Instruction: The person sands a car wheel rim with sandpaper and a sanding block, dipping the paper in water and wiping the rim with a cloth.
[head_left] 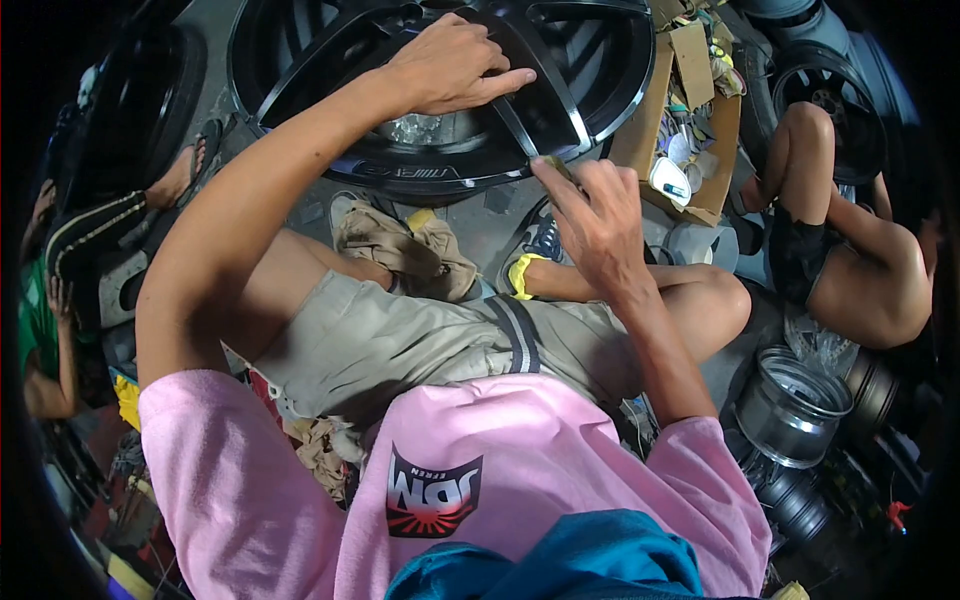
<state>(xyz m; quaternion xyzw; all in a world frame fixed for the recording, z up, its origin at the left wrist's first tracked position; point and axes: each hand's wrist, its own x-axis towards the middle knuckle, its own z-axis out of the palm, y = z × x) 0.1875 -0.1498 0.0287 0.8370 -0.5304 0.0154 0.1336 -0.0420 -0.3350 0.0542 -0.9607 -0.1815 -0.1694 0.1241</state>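
Note:
A black alloy wheel (440, 165) with bright-edged spokes lies in front of me at the top of the head view. My left hand (455, 68) rests over its spokes, fingers curled down and thumb stretched to the right; the fingertips are partly hidden. Close to the rim's near right side, my right hand (600, 215) pinches a small folded yellowish-brown piece (553, 168), possibly sandpaper, against the end of a spoke. Most of that piece is hidden by the fingers. Clear plastic (415, 130) shows through the gap between spokes.
To the right stands a cardboard box (650, 125) of scraps and small items. Another person's bent legs (850, 220) are beyond it, above a silver wheel (795, 405). A crumpled brown cloth (400, 245) lies by my feet. At the left, another person's foot (185, 170) is near a tire.

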